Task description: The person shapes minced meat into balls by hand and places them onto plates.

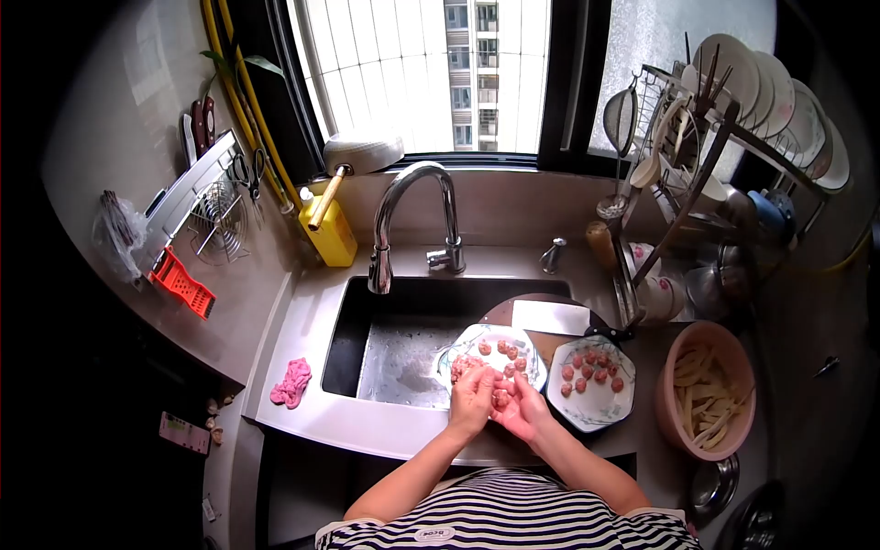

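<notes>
White china shows right of the frame's lower middle in the head view: one patterned plate [469, 343] carries minced meat [463, 368] and small meatballs [485, 348]. Over its near edge the person's left hand [471, 401] and right hand [521, 412] meet, fingers half curled and close together. A reddish meat ball [500, 400] shows between them; which fingers grip it, one cannot tell. Just right, a second plate [598, 409] bears more balls. Behind both plates, a broad blade [550, 317] lies on a round board [500, 314]. Pale strips [704, 394] fill a pink bowl [674, 403] at lower right; left of centre sits the sink [394, 353], a pink cloth [291, 383] at its left.
</notes>
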### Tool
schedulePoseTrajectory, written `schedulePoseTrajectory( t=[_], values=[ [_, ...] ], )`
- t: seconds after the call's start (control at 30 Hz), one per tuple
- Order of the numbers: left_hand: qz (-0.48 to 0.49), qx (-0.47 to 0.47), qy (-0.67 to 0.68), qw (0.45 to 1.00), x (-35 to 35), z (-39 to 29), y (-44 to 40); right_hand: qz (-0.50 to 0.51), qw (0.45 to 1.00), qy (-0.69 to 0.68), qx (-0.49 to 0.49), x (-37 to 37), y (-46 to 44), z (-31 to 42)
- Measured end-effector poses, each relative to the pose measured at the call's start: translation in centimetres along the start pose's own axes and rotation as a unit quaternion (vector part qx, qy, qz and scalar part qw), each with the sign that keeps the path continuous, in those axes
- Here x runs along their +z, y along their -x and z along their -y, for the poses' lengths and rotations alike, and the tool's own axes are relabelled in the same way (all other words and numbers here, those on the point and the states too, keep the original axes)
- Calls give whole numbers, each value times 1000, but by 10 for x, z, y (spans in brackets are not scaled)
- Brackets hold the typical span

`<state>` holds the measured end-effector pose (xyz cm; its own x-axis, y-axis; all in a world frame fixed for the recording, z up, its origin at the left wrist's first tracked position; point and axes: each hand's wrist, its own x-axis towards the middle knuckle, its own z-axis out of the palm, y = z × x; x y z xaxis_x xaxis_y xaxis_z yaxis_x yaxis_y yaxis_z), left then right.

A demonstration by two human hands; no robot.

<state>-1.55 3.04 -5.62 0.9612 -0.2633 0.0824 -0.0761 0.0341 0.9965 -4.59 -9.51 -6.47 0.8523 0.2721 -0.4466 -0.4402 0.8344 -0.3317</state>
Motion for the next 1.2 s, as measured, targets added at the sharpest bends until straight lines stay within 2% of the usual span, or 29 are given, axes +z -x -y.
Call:
schedulePoseTrajectory(
  t=[0.1, 0.13, 0.17, 0.23, 0.27, 0.37, 0.4, 0.43, 0.5, 0.53, 0.57, 0.63, 0.67, 0.7, 0.77, 0.83, 0.9, 0.97, 1.0, 1.03, 1.07, 1.1, 1.17, 1.2],
  values=[
    [-105, -38, 152, 982, -2, -14, -3, -13, 988, 105, -110, 9, 3, 4],
    [-112, -69, 196, 972, -3, -12, -4, -35, 974, 151, -164, 26, 12, 5],
    [-98, -157, 273, 944, -6, -10, -4, 19, 946, 238, -221, 30, 13, 3],
    [-63, -318, 417, 849, -8, -10, -5, 73, 835, 466, -283, 46, 27, 9],
    [-44, -312, 481, 818, -2, -18, -2, 104, 744, 536, -385, 44, 23, 8],
    [-57, -321, 453, 830, 4, -14, -2, 76, 724, 537, -427, 47, 29, 14],
    [-66, -328, 434, 837, 2, -15, 0, 82, 750, 513, -409, 42, 29, 16],
    [-74, -335, 414, 843, -1, -18, 2, 79, 753, 503, -418, 36, 26, 17],
    [-95, -294, 351, 884, 1, -28, 10, 72, 855, 390, -336, 22, 19, 12],
    [-118, -278, 314, 900, 4, -37, 13, 76, 884, 338, -314, 18, 14, 8],
    [-116, -239, 291, 919, 5, -35, 15, 74, 914, 292, -271, 16, 11, 5],
    [-156, -161, 130, 966, 14, -36, 17, 45, 974, 166, -150, 13, 4, -2],
    [-168, -28, 19, 985, 21, -33, 13, 35, 992, 97, -69, 11, -1, -3],
    [-135, -20, -34, 990, 21, -31, 15, 40, 999, 23, -2, 4, -7, -3],
    [-48, 129, -226, 964, 20, -27, 8, 35, 998, -47, -13, 1, -8, -3],
    [60, 180, -244, 951, 21, -26, -4, 54, 996, -54, -53, 1, -4, 4],
    [48, 206, -156, 965, 24, -29, -12, 61, 994, -56, -77, -20, -19, 5],
    [66, 53, -35, 996, 10, -14, -22, 29, 982, 12, -185, 10, -3, 5],
    [48, -95, 102, 989, 0, -13, -27, 11, 967, 74, -243, 20, -4, 0],
    [35, -93, 126, 987, -11, -10, -35, -8, 945, 137, -298, 30, -6, -4],
    [36, -153, 172, 972, -22, -9, -43, 16, 884, 282, -372, 51, 3, -5],
    [36, -216, 213, 952, -33, -6, -50, 40, 830, 369, -417, 56, 1, -8],
    [130, -345, 404, 837, -51, 4, -53, 43, 700, 502, -506, 63, -12, -10],
    [127, -351, 433, 820, -53, 6, -52, 38, 691, 503, -518, 64, -16, -14]
  ],
)
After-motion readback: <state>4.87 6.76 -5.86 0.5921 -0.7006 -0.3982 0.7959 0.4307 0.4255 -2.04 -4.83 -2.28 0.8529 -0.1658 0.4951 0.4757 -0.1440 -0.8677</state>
